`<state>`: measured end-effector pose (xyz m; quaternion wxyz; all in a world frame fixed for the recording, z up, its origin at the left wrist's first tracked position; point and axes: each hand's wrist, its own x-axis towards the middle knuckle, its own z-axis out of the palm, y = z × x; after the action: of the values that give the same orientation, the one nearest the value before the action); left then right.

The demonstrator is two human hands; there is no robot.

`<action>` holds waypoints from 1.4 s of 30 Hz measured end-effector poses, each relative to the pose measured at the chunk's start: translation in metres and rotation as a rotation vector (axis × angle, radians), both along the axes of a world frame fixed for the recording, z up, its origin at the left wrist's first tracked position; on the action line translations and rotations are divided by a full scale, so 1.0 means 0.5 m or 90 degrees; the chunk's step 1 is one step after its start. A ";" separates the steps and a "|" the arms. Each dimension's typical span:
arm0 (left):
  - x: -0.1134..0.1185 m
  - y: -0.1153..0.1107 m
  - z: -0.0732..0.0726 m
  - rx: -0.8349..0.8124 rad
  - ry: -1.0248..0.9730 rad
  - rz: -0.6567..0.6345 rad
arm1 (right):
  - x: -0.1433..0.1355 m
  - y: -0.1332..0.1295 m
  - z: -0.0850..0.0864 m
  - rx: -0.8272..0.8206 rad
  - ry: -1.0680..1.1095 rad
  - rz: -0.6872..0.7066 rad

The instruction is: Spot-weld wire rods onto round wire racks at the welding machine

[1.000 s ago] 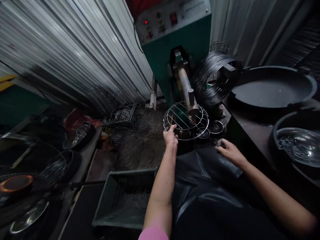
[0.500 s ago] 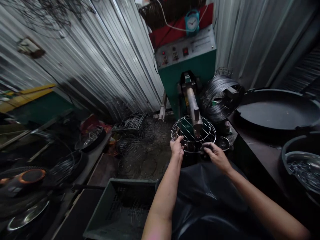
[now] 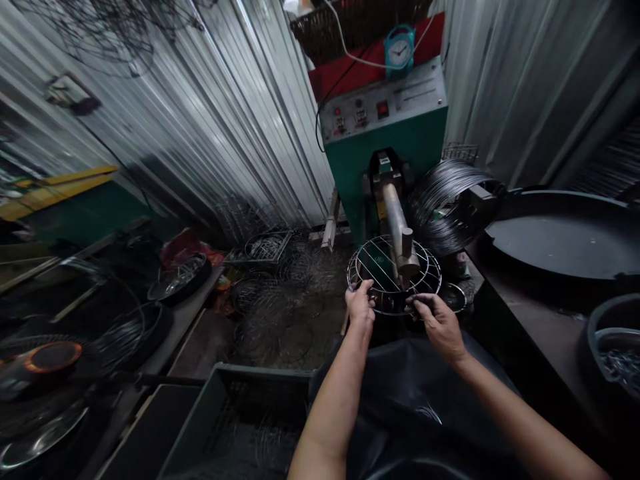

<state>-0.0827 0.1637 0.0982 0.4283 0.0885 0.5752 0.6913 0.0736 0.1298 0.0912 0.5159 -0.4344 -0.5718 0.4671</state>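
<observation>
A round wire rack, with two rings and straight crossbars, sits under the metal arm of a green spot-welding machine. My left hand is closed on the near left part of its rim. At the near right, my right hand pinches with thumb and fingertips close below the arm's tip. What those fingers hold is too small to make out. The arm's blunt end comes down over the rack's near side and hides some of its wires.
A wire coil hangs right of the machine. On the right bench are a large black pan and a black tub holding small metal pieces. A green crate stands at lower left. Wire racks cover the floor behind it.
The camera view has shifted slightly, moving the machine lower and rightward in the picture. My right fingertips have come nearer the arm's tip. My left hand still grips the rack.
</observation>
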 end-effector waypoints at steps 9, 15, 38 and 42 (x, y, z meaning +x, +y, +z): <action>0.001 -0.007 -0.004 0.019 0.016 0.010 | 0.005 0.018 -0.021 -0.017 -0.148 0.037; 0.006 -0.008 -0.004 0.019 0.021 0.007 | 0.007 0.019 -0.019 -0.032 -0.139 0.043; 0.019 0.008 -0.028 -0.020 -0.028 0.049 | 0.008 0.035 -0.024 0.026 -0.130 0.018; 0.017 0.008 -0.032 -0.022 -0.028 0.053 | 0.005 0.035 -0.030 -0.015 -0.088 0.038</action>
<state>-0.0741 0.1678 0.0822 0.4130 0.0417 0.5809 0.7002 0.0763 0.1472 0.0762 0.4559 -0.4547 -0.6130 0.4578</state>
